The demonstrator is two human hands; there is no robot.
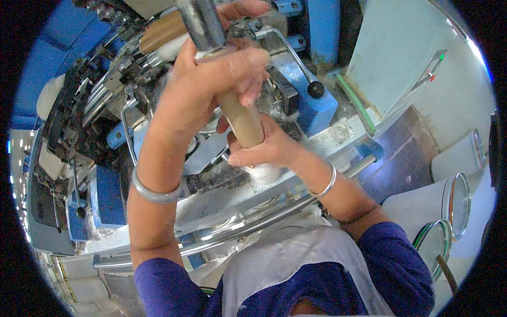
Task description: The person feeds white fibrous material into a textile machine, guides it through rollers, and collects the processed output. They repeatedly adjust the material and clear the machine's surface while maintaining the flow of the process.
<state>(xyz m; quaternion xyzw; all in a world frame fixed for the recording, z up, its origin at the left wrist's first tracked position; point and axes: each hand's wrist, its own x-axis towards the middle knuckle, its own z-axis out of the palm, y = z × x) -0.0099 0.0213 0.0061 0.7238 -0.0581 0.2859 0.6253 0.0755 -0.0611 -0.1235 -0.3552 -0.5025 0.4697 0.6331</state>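
A roller-like cylinder [241,120], beige along its lower part with a dark metal upper section, slants in front of me above the machine. My left hand [224,71] wraps round its middle, just below the metal section; its fingers are blurred. Lower down, my right hand [269,145] grips the beige end, its thumb on the near side. Further fingers [243,10] show behind the metal section at the top; I cannot tell whose they are. White fluff [262,174] lies below my right hand.
The machine [211,153] has metal bars, a blue block [311,100] and a lever with a black knob [316,89]. A brown cylinder [165,31] lies at the upper left. A rail [248,228] crosses the front. White cans [422,203] stand at the right.
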